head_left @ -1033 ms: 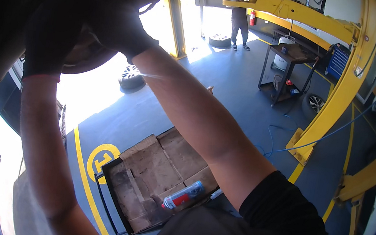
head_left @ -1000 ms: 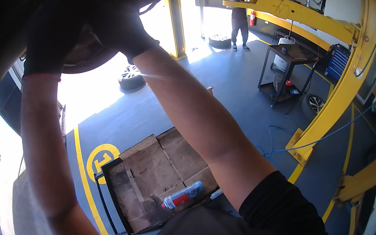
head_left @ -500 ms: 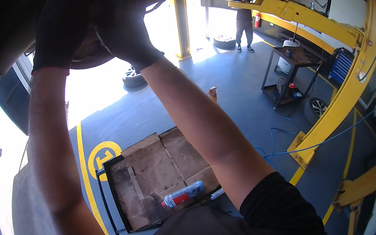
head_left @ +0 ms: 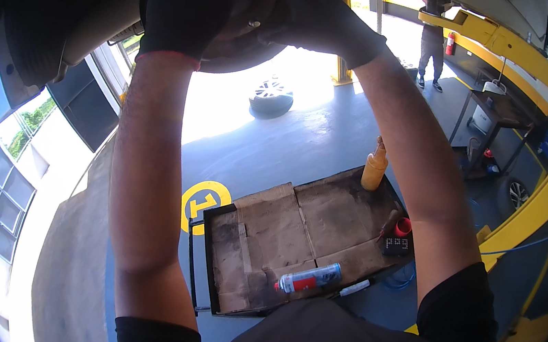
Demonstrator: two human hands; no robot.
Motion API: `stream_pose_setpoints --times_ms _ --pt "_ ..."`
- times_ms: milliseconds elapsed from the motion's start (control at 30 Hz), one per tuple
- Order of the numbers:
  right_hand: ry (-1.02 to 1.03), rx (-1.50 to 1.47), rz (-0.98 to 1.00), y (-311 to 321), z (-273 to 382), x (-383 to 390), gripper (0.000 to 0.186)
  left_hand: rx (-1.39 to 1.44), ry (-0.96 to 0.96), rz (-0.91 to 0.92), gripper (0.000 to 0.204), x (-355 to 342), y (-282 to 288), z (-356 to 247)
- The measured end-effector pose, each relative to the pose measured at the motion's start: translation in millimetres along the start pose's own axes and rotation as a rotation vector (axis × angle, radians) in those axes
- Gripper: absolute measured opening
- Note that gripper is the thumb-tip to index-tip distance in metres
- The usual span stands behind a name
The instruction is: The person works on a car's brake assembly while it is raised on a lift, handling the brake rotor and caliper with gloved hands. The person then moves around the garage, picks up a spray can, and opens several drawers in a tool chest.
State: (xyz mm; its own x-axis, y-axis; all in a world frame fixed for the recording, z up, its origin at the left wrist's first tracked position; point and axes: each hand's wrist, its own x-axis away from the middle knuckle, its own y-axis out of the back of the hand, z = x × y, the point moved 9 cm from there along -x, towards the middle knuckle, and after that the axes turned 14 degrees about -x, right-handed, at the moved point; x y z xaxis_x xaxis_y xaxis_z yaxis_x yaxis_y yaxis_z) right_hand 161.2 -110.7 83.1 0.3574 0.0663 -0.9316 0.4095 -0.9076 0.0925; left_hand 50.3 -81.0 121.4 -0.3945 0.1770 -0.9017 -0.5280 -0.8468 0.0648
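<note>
Both my arms reach up to a dark, round wheel-hub part [head_left: 240, 61] under a raised car, which looks like a brake disc or drum. My left hand [head_left: 187, 18], in a dark glove with a red cuff edge, is against its left side. My right hand [head_left: 325, 22], in a dark glove, is at its upper right. A small shiny bolt-like spot [head_left: 254, 24] shows between the hands. The fingers of both hands are lost in deep shadow, so their grip is hidden.
Below stands a cardboard-lined cart [head_left: 274, 219] with a blue spray can [head_left: 310, 277], a yellow spray bottle [head_left: 375, 167] and a red cup [head_left: 404, 227]. A wheel [head_left: 271, 98] lies on the floor beyond. Yellow lift arm [head_left: 499, 38] and a person [head_left: 432, 50] are at the back right.
The view has swung left, so the hands, cart and background sit further right in the picture. Both hands stay up at the round part; my right hand now sits further from my left.
</note>
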Motion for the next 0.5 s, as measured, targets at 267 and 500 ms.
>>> stream_pose_setpoints --times_ms 267,500 --pt "0.047 -0.013 -0.006 -1 12 8 0.078 -0.29 -0.081 0.205 0.015 -3 -51 26" --pt "-0.368 -0.359 -0.306 -31 -6 48 0.058 0.076 0.032 0.025 0.022 -4 11 -12"
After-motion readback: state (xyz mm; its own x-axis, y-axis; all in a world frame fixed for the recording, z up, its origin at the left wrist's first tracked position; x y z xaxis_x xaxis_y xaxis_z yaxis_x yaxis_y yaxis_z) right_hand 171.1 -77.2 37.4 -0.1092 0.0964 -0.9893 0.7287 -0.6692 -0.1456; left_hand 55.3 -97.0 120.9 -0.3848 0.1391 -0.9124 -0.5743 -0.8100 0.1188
